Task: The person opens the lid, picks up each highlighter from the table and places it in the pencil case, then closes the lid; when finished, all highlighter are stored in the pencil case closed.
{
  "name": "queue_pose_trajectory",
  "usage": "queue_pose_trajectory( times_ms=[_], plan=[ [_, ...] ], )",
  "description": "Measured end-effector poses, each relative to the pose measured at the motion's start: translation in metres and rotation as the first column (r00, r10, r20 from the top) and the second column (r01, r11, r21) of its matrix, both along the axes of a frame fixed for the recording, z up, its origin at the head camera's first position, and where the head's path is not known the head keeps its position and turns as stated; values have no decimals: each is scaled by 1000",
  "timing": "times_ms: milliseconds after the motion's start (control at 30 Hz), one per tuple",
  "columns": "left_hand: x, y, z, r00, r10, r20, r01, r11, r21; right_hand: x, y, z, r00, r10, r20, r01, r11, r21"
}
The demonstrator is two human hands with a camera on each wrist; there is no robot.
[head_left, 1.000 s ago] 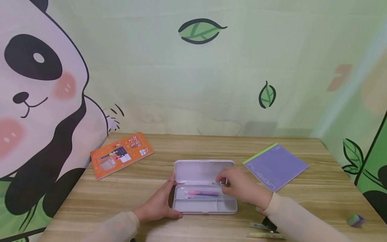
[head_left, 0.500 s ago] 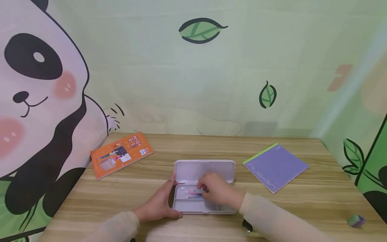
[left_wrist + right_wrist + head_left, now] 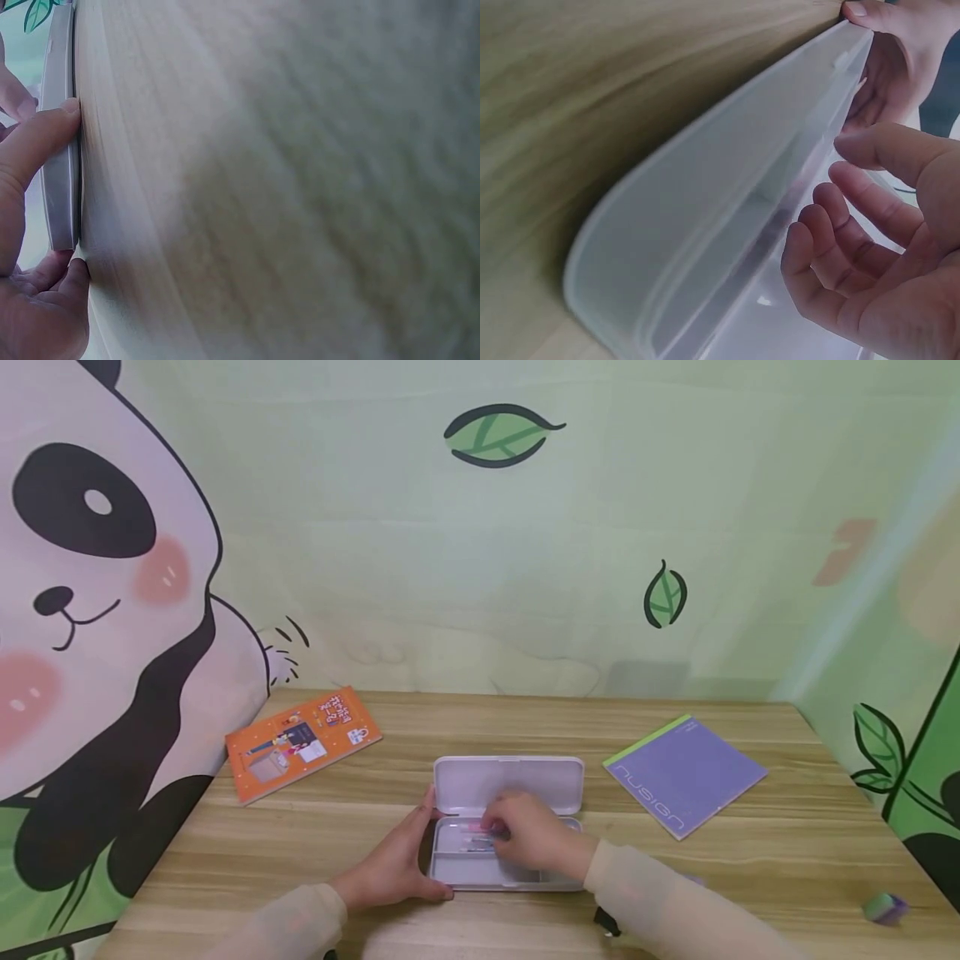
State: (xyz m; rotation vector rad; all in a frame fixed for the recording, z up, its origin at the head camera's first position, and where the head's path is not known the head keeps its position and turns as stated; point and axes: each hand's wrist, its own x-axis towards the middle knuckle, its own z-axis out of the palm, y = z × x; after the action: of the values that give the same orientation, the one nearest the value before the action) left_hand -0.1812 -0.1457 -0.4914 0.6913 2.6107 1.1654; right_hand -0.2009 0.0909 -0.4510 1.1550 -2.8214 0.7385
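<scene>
One pencil case [image 3: 483, 872] (open), hands [image 3: 397, 864] [image 3: 536, 837] against and above.

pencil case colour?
The pencil case is off-white with a faint lilac cast, inside the lid too; best seen in the head view.

So both arms reach in over the tabletop [image 3: 750, 868] from its near side, in light cream sleeves, left sleeve [image 3: 292, 918] and right sleeve [image 3: 667, 893] angling toward each other. Left hand [image 3: 393, 868] is in a gripping pose: thumb on the side toward the near edge, fingers reaching toward the far edge, with a wide gap between. Right hand [image 3: 532, 839] sits a bit closer to the far edge, back of the hand up, fingers pointing toward the left edge. From the right wrist you can see those fingers curl pretty loosely, thumb [image 3: 889, 150] hanging just beside the index fingertip.
</scene>
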Motion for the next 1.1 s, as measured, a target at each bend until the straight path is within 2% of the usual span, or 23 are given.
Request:
queue_pose_trajectory(
  times_ms=[200, 600, 867, 1100],
  plan=[
    [1, -1, -1, 1000, 4, -22, -4, 1000, 13, 4, 10, 8, 999, -21, 36, 22, 999, -31],
    [-1, 0, -3, 1000, 20, 22, -20, 1000, 12, 10, 48, 16, 997, -59, 49, 66, 987, -148],
    [0, 1, -4, 1000, 13, 24, -13, 1000, 15, 18, 87, 24, 989, -140, 52, 147, 974, -174],
    [0, 2, -4, 1000, 19, -4, -19, 1000, 8, 25, 120, 24, 981, -196, -4, 193, 971, -140]
  ],
)
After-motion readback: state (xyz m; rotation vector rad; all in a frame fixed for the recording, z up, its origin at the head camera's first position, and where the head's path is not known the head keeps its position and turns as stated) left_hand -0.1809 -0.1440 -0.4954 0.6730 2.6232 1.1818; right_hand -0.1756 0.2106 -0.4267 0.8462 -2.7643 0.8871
